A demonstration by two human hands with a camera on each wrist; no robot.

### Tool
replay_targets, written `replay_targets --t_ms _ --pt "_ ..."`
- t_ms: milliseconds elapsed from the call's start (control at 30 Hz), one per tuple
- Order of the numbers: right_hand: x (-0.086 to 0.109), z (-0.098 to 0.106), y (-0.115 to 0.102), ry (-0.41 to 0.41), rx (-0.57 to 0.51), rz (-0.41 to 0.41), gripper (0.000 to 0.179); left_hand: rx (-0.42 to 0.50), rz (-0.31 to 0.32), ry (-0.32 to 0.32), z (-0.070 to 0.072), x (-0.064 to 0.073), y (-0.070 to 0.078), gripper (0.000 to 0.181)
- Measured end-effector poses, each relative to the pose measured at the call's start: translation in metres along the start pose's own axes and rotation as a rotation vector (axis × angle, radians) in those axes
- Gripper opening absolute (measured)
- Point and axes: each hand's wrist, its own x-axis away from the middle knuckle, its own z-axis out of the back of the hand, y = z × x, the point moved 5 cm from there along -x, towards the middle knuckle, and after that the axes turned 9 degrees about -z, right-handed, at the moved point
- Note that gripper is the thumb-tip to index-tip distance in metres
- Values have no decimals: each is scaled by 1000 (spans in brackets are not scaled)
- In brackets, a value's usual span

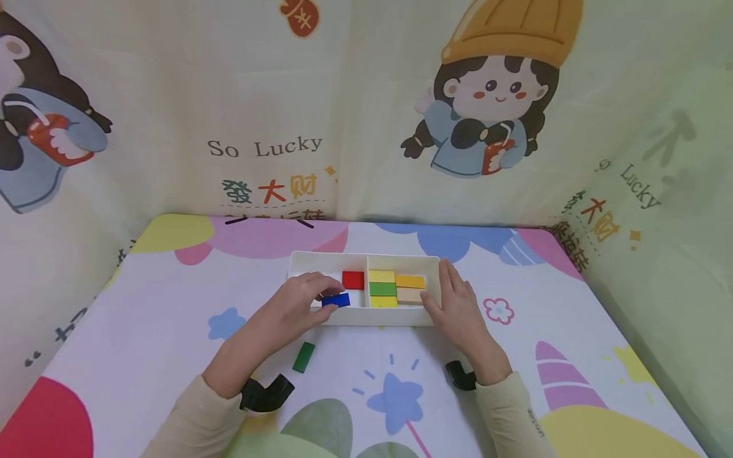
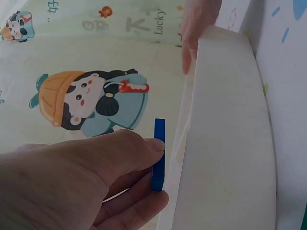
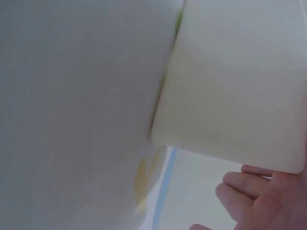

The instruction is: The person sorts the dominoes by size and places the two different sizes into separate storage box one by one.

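Observation:
A white two-compartment box [image 1: 355,317] lies across the table. Over its left compartment, my left hand [image 1: 294,304] pinches a blue block [image 1: 336,300] between thumb and fingers. The left wrist view shows the blue block [image 2: 158,178] edge-on, beside the box wall [image 2: 223,129]. In that compartment is a red block [image 1: 352,280]. The right compartment holds yellow [image 1: 382,276], green [image 1: 382,289], orange [image 1: 410,281] and beige [image 1: 410,296] blocks. My right hand [image 1: 460,312] rests against the box's right end, fingers straight along the outside and thumb at the front rim.
A dark green block [image 1: 303,357] lies on the patterned tablecloth [image 1: 343,369], in front of the box and near the left forearm. Black wrist mounts [image 1: 266,393] sit under both wrists. A printed cloth [image 1: 366,114] hangs behind and beside the table.

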Motion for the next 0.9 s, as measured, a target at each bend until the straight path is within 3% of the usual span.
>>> replay_targets --t_ms 300,667,900 --pt "0 -1 -2 7 33 6 79 10 -10 -5 -2 -15 -9 29" --pt "1 0 -2 60 110 32 76 -15 94 -87 -13 -28 -22 31" --pt "1 1 -2 56 108 18 76 -5 199 -154 -22 -35 -34 33"
